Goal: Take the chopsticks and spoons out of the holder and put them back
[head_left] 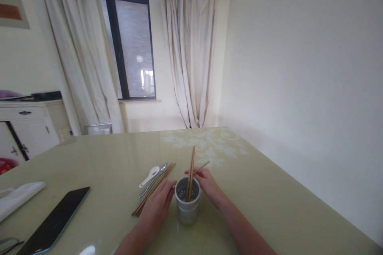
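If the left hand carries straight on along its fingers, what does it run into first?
Most likely the cup: the left hand points toward its rim from the left side and looks very close, though depth makes it unclear whether they already touch.

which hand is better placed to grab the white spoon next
Probably the left hand: it is nearer the white spoon, on the same side of the cup, while the right hand, across the cup, appears to hold a chopstick.
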The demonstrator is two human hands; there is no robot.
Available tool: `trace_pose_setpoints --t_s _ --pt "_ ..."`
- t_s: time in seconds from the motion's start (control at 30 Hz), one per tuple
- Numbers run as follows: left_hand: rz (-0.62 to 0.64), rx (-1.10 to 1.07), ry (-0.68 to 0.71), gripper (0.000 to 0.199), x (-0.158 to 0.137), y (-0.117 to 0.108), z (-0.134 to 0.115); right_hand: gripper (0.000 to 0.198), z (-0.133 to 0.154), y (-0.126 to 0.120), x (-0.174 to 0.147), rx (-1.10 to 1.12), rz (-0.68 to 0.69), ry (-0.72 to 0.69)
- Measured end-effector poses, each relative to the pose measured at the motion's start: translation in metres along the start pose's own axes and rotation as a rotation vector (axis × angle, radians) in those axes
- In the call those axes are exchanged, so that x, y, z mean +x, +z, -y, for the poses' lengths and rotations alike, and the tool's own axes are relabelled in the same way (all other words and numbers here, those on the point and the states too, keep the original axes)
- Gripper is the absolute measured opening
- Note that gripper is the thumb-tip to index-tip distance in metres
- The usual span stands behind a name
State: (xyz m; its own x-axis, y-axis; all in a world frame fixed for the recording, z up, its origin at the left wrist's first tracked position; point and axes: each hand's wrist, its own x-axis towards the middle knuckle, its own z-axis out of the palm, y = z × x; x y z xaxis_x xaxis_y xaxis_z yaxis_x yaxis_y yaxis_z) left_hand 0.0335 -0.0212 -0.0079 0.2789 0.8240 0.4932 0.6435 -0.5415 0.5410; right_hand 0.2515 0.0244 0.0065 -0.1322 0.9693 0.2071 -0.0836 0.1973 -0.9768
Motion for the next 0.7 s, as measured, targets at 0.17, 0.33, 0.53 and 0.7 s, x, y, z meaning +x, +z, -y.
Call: trace_pose_setpoints --t_s 0.17,0.33,0.53,0.7 --pt "-0.009 0.0 -0.001 0.032 0.0 0.003 -0.001 0.032 0.01 0.004 -0.006 0.201 0.049 0.078" --pt "0.013 0.019 -0.01 0.032 0.001 0.004 0.003 0.038 0.008 0.003 -0.002 0.243 0.029 0.057" --pt "0.012 0.315 -0.095 0.032 0.004 -0.01 0.028 0.046 0.022 -0.032 0.011 0.185 -0.443 -0.18" --pt "0.163 0.643 -0.295 0.033 0.005 -0.022 0.028 0.041 0.05 -0.072 0.009 0.225 -0.751 -0.44"
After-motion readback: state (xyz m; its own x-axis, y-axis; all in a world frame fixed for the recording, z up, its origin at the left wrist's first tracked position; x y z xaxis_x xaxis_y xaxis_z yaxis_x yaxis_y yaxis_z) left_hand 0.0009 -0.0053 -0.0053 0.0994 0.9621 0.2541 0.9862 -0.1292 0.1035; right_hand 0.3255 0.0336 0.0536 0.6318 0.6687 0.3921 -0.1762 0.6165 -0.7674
